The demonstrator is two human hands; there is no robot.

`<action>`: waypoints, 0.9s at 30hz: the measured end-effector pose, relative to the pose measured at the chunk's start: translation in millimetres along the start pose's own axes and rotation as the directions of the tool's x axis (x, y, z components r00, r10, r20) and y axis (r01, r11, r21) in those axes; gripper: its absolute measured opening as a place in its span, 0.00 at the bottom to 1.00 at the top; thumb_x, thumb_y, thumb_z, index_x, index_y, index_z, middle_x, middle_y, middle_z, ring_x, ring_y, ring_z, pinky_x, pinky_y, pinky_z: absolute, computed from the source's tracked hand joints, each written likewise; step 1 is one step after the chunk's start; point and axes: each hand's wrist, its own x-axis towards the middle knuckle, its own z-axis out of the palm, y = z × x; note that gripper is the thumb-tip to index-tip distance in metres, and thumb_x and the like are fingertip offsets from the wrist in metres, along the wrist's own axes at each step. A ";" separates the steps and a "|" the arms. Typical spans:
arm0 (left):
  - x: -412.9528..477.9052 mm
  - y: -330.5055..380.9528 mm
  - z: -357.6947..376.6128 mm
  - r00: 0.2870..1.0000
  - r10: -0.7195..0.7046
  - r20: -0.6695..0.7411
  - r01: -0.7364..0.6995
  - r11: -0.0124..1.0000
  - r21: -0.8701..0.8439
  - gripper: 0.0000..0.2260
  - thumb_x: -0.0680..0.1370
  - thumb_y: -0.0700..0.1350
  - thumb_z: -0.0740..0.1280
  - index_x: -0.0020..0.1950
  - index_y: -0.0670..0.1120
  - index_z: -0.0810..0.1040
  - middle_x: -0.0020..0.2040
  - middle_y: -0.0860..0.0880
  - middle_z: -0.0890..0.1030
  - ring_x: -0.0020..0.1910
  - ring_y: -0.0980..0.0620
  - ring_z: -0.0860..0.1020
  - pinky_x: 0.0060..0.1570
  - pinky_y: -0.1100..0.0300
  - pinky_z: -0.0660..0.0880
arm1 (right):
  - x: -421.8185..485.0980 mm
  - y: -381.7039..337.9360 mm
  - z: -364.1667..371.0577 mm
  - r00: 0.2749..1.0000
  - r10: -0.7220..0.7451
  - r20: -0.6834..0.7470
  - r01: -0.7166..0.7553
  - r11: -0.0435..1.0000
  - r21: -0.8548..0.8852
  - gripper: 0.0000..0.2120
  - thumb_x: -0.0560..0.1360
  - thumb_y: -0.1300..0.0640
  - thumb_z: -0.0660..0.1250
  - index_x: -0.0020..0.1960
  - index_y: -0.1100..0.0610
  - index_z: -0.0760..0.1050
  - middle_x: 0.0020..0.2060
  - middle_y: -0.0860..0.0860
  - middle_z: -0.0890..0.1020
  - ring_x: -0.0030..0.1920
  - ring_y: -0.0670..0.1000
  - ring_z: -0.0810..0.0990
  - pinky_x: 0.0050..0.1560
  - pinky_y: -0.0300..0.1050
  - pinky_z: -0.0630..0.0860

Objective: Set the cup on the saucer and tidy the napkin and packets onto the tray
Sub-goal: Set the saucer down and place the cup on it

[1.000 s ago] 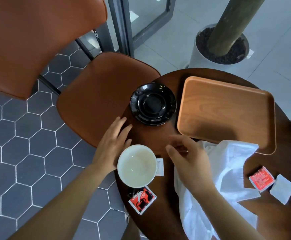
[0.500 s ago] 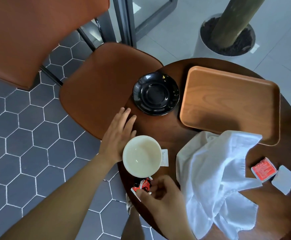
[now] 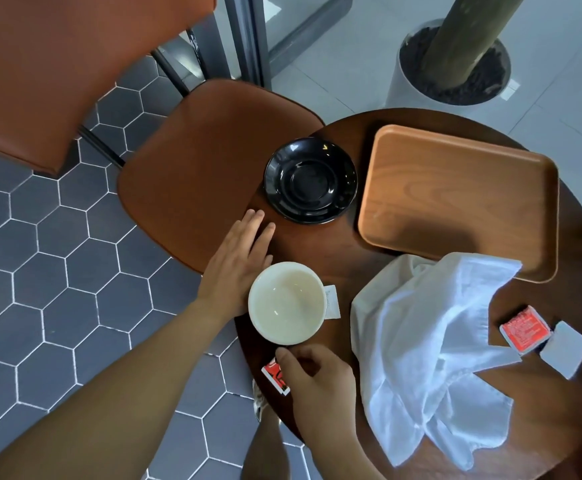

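Head view: white cup near black saucer

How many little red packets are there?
2: one red packet under the right hand, another red packet right of the white cloth napkin, which may hide more.

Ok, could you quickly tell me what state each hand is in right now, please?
Left hand: open, flat on the table beside the cup.
Right hand: curled over the nearest red packet; a grip cannot be told.
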 end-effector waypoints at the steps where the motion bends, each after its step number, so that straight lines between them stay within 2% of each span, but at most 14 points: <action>1: 0.0 0.0 -0.9 1.000 0.003 0.000 -0.003 1.000 -0.008 0.21 0.83 0.44 0.58 0.74 0.36 0.66 0.76 0.34 0.63 0.78 0.38 0.59 0.76 0.43 0.60 | 0.8 -0.8 -0.9 1.000 0.000 0.001 0.000 1.000 0.002 0.07 0.72 0.52 0.75 0.36 0.50 0.82 0.33 0.41 0.84 0.37 0.42 0.82 0.37 0.31 0.73; 7: -2.0 -0.8 -2.7 1.000 0.001 0.018 0.000 0.998 -0.058 0.24 0.82 0.45 0.63 0.76 0.37 0.64 0.78 0.35 0.61 0.79 0.39 0.55 0.75 0.41 0.60 | 7.4 -3.7 -9.5 1.000 -0.018 -0.003 0.018 1.000 0.011 0.09 0.73 0.51 0.74 0.35 0.50 0.80 0.31 0.44 0.83 0.33 0.43 0.81 0.33 0.31 0.73; 10: -2.7 -2.0 -3.3 0.999 0.013 0.051 -0.010 0.998 -0.057 0.33 0.77 0.48 0.72 0.76 0.37 0.62 0.78 0.35 0.60 0.79 0.38 0.54 0.75 0.40 0.59 | 10.5 -5.5 -15.2 0.999 -0.037 0.012 0.037 0.999 0.020 0.09 0.72 0.52 0.74 0.35 0.49 0.79 0.29 0.44 0.82 0.31 0.41 0.79 0.32 0.30 0.71; 15: -3.3 -3.1 -4.3 0.996 0.007 0.086 -0.003 0.999 -0.044 0.42 0.70 0.50 0.77 0.77 0.37 0.61 0.78 0.35 0.58 0.80 0.39 0.52 0.77 0.42 0.56 | 16.5 -12.4 -25.9 0.998 -0.047 0.047 0.045 0.998 0.047 0.08 0.73 0.53 0.73 0.36 0.51 0.80 0.31 0.45 0.83 0.33 0.42 0.80 0.33 0.32 0.72; 22: -2.9 1.4 -4.4 0.999 -0.008 0.040 0.009 0.999 -0.035 0.31 0.77 0.45 0.71 0.75 0.36 0.64 0.77 0.35 0.61 0.79 0.38 0.55 0.75 0.40 0.60 | 9.0 -21.5 -45.3 0.994 -0.072 0.077 0.062 0.990 0.128 0.11 0.74 0.55 0.72 0.33 0.52 0.80 0.27 0.49 0.81 0.30 0.43 0.78 0.33 0.32 0.71; 24: -2.8 1.6 -3.8 0.999 -0.016 0.044 0.018 0.999 -0.039 0.30 0.77 0.44 0.71 0.75 0.37 0.64 0.77 0.36 0.61 0.79 0.39 0.55 0.75 0.40 0.60 | 8.2 -26.8 -51.6 0.993 -0.075 0.093 0.054 0.978 0.202 0.10 0.75 0.56 0.72 0.34 0.53 0.81 0.27 0.50 0.81 0.30 0.44 0.78 0.33 0.31 0.71; 27: -2.8 0.1 -2.6 0.999 -0.027 0.027 0.029 0.998 -0.059 0.27 0.79 0.43 0.68 0.75 0.38 0.65 0.77 0.36 0.62 0.79 0.40 0.56 0.75 0.40 0.60 | 15.3 -41.5 -58.9 0.992 -0.101 0.078 0.074 0.953 0.293 0.09 0.72 0.52 0.73 0.37 0.55 0.82 0.28 0.52 0.81 0.31 0.46 0.79 0.35 0.33 0.73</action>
